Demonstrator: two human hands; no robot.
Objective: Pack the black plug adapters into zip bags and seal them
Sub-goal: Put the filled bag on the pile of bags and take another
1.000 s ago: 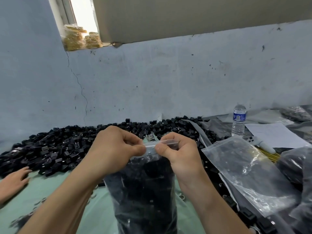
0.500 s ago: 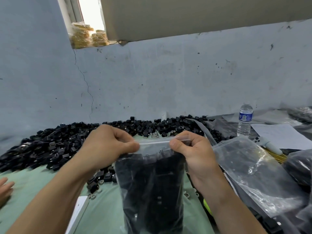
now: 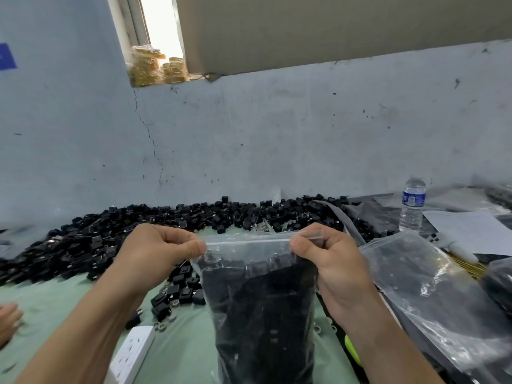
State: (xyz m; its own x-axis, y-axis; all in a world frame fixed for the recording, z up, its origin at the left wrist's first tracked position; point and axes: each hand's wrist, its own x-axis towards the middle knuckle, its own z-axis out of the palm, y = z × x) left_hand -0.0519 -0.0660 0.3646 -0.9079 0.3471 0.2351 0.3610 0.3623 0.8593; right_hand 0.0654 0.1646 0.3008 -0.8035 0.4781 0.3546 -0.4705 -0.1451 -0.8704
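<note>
Clear plastic pinched at both ends of its seal strip: holds the zip bag (image 3: 263,322) upright, near and central, with the left hand (image 3: 158,253) curled on the left top corner and the right hand (image 3: 329,261) curled on the right, black plug adapters (image 3: 263,273) filling it nearly to the strip. Has a white power strip (image 3: 133,353) low to the bag's left and a slack clear bag (image 3: 429,286) to its right. Faces, beyond the bag, a long heap of loose adapters (image 3: 110,239) along the wall (image 3: 277,134), with a water bottle (image 3: 412,203) farther right.
</note>
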